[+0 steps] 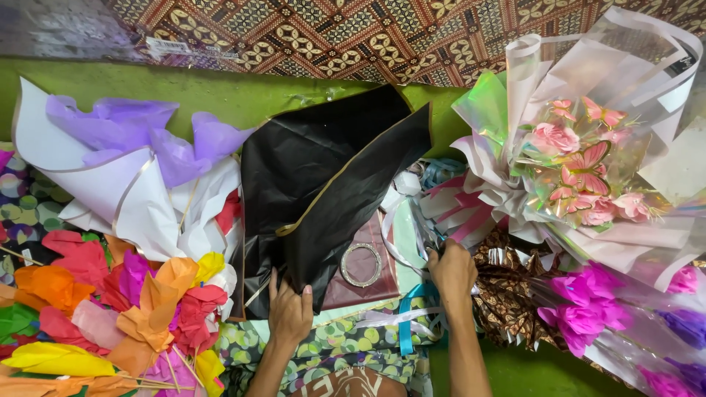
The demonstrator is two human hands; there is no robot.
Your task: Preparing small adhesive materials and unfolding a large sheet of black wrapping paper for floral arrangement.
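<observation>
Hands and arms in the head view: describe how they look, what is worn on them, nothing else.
Both are bare. The left hand and the right hand show no gloves, and no rings or wristbands can be made out. Both forearms are uncovered as far as the bottom edge of the picture, with no sleeve in view. The left hand's fingernails are short and unpainted.

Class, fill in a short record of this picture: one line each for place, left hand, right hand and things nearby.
Place: green floor by a patterned cloth
Left hand: grips the lower edge of a folded black wrapping sheet
Right hand: reaches into ribbons beside a pink bouquet
Nearby: paper flowers, a silver ring, a teal ribbon
</observation>
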